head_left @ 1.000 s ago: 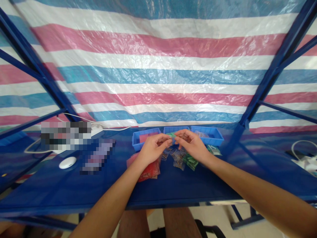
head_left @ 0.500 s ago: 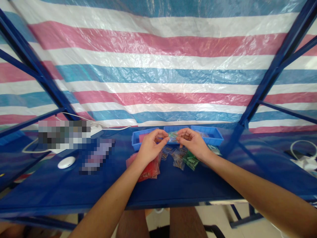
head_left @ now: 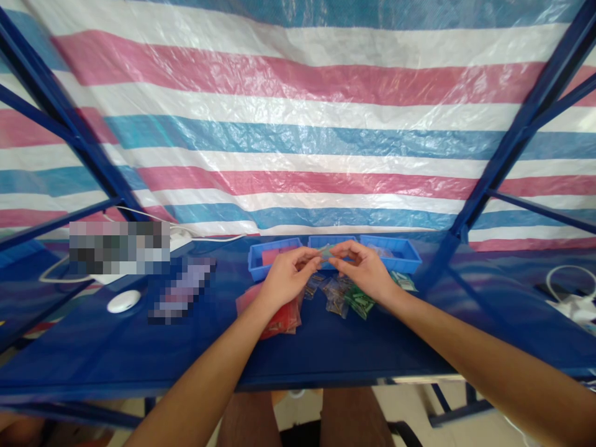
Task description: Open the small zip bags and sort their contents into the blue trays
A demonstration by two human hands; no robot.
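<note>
Between my two hands is a small greenish plastic bag [head_left: 326, 253], held up in front of the middle blue bin. My left hand [head_left: 292, 272] pinches its left edge between thumb and fingers. The right edge is pinched by my right hand [head_left: 357, 266]. Below my left wrist lies a stack of red plastic bags [head_left: 284, 320]. Clear bags with small metal-looking parts [head_left: 336, 297] lie on the table under the hands. Beside them, partly under my right hand, are green bags [head_left: 359, 303]. What the held bag contains is too small to make out.
Three blue bins stand in a row at the back: a left bin [head_left: 254, 264] with something red inside, a middle bin [head_left: 331, 241] and a right bin [head_left: 410, 257]. A white rounded object [head_left: 123, 302] lies at left. White cables and an adapter [head_left: 575, 307] sit at far right.
Both hands still pinch the bag, which has tilted or folded so that less of its face shows. The view has shifted slightly.
</note>
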